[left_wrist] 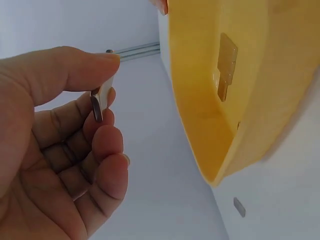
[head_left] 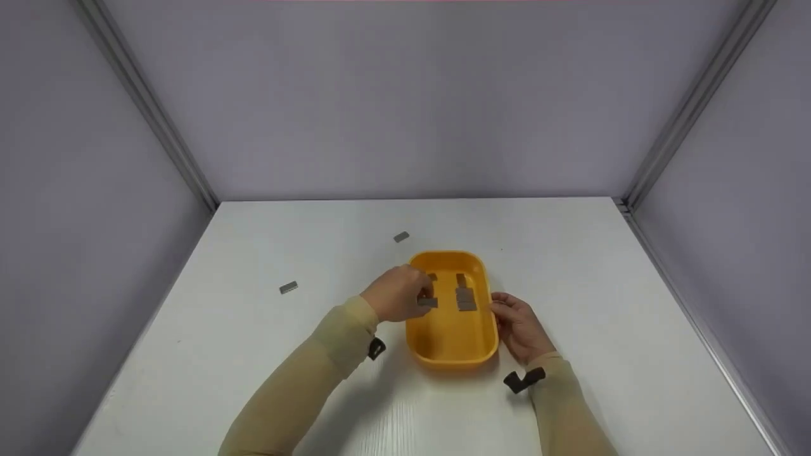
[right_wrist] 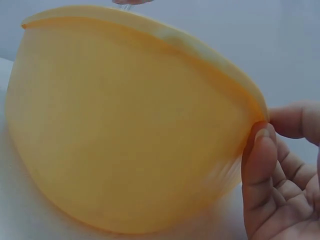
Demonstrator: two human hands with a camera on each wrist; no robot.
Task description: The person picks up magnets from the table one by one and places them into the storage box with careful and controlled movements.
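Looking down from the head view, the left hand (head_left: 396, 292) hangs over the left rim of the yellow tray (head_left: 451, 345) on the white tabletop (head_left: 570, 266), pinching a small grey plate (head_left: 427, 302) just above the tray's floor. Several more plates (head_left: 466, 297) lie flat inside. Two strays sit on the tabletop, one (head_left: 288, 287) well to the left and another (head_left: 401, 237) beyond the tray. The right hand (head_left: 519, 326) rests against the tray's right rim, fingers loosely bent on it.

From the left wrist, the plate (left_wrist: 99, 102) sits edge-on between thumb and forefinger tips, the other fingers (left_wrist: 107, 165) curled beneath. It looks thin, stiff and light, with a smooth metallic face that could slip; gripping the two flat faces, as here, seems the surest hold. Plates (left_wrist: 225, 65) rest in the tray (left_wrist: 200, 115).

From the right wrist, a fingertip (right_wrist: 260, 150) presses the tray's (right_wrist: 125, 125) outer wall just under the lip, steadying it. The thin plastic shell appears light and likely to slide unless held.
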